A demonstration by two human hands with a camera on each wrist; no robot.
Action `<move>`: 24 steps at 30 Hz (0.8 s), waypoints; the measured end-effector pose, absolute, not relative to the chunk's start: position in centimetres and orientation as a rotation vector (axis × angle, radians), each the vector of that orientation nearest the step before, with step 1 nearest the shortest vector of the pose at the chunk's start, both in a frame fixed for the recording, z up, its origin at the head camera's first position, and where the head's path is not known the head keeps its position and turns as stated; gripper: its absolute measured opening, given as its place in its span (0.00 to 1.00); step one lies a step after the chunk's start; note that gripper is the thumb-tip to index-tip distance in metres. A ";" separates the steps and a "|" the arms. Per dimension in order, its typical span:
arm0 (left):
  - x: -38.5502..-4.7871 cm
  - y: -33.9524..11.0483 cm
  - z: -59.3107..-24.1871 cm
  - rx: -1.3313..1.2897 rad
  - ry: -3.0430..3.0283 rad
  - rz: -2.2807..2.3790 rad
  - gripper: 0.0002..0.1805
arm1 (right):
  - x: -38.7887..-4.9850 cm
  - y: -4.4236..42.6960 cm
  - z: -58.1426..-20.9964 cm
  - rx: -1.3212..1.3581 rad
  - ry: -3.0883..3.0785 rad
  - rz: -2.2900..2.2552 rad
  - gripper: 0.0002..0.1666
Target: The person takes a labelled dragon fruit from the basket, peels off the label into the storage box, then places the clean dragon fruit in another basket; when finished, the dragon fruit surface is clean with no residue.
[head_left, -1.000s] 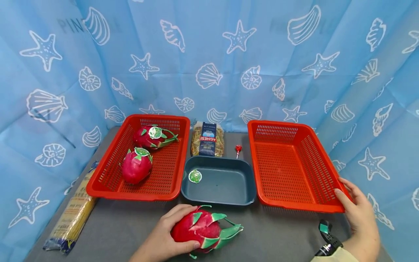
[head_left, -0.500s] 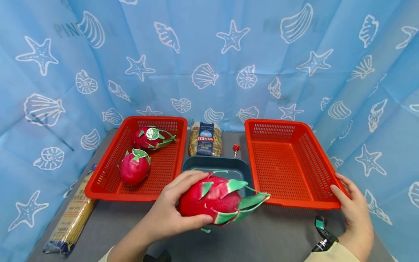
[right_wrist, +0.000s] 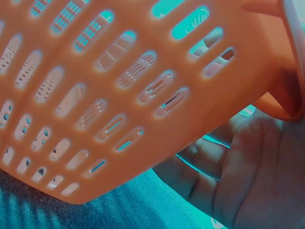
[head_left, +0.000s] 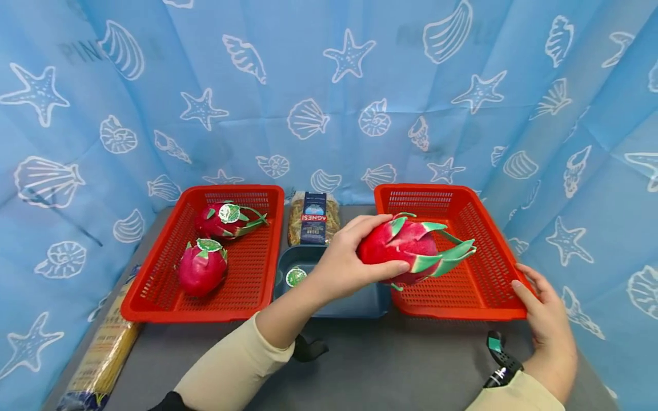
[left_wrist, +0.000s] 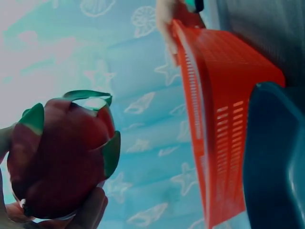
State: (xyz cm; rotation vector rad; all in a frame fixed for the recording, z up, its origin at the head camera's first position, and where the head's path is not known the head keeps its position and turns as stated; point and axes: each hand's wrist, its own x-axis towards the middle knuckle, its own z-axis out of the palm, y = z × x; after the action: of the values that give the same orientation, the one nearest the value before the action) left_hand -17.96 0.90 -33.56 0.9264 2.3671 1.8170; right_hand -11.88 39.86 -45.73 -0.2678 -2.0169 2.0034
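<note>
My left hand [head_left: 349,260] grips a dragon fruit [head_left: 406,248], pink-red with green-tipped scales, and holds it in the air. In the head view it overlaps the left side of the right red basket [head_left: 465,313] and the blue-grey tub's right end. The left wrist view shows the same dragon fruit [left_wrist: 66,157] close up, fingers around it. My right hand [head_left: 547,325] holds that basket's front right corner, thumb at the rim and fingers outside. In the right wrist view the slotted basket wall [right_wrist: 143,100] fills most of the picture, with the hand [right_wrist: 238,167] beside its corner.
The left red basket [head_left: 197,315] contains two dragon fruits [head_left: 203,271] with green stickers. Between the baskets sits the blue-grey tub [head_left: 349,305], a round green sticker [head_left: 295,277] inside. Behind it stands a pasta bag [head_left: 313,220]. A long spaghetti pack [head_left: 105,342] lies at far left.
My left hand has lifted the dragon fruit from the table in front of the tub and carried it right and forward, towards the right basket. My right hand stays at the basket's corner.
</note>
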 end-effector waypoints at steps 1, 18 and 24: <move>-18.5 1.7 -33.7 0.905 2.378 1.785 0.39 | -11.9 39.8 -45.7 -0.279 -2.017 2.007 0.22; -22.6 12.9 -38.5 0.735 2.559 1.181 0.40 | -11.9 39.9 -45.4 -0.345 -1.948 2.087 0.17; -22.1 13.6 -39.7 0.748 2.592 1.070 0.40 | -11.9 39.8 -45.2 -0.420 -1.982 2.077 0.17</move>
State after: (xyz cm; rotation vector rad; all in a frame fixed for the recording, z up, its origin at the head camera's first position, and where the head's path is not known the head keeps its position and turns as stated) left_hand -22.08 13.61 -39.70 0.7479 2.5925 1.0701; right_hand -11.91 39.78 -45.19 -0.4200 -1.9816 2.0773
